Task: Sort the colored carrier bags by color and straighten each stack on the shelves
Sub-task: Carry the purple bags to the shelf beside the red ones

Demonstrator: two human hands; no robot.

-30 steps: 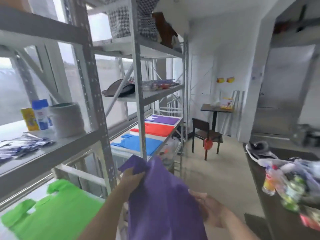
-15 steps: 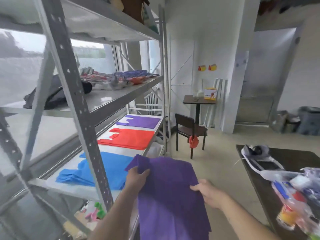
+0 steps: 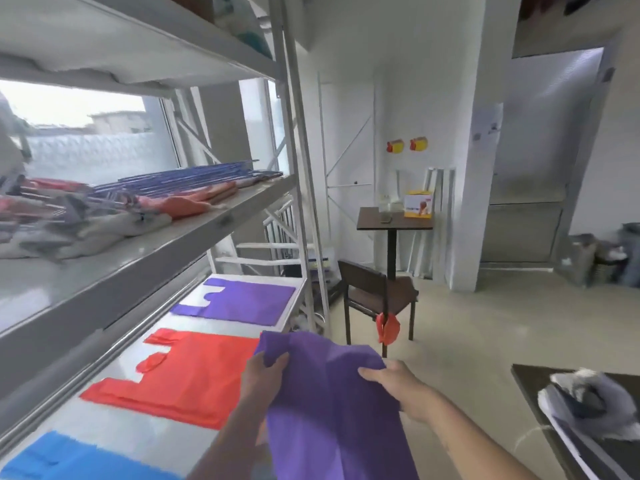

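I hold a purple carrier bag (image 3: pixel 332 407) in front of me with both hands. My left hand (image 3: pixel 263 375) pinches its upper left corner. My right hand (image 3: pixel 398 386) grips its right edge. The bag hangs down past the bottom of the view. On the white lower shelf (image 3: pixel 194 434) to my left lie three flat stacks in a row: a purple stack (image 3: pixel 242 301) farthest, a red stack (image 3: pixel 194 372) in the middle, a blue stack (image 3: pixel 62 459) nearest. The held bag overlaps the red stack's right edge in view.
A grey metal upright (image 3: pixel 301 188) stands at the shelf's far end. The shelf above (image 3: pixel 149 251) carries blue rods and cloth items. A dark chair (image 3: pixel 377 299) with a red bag and a small table (image 3: pixel 394 223) stand ahead. A dark table (image 3: pixel 588 410) with a grey bundle is at right.
I have walked along the shelving toward its far end; the green stack has dropped out of view and the purple and red stacks are closer. Both hands kept hold of the purple bag.
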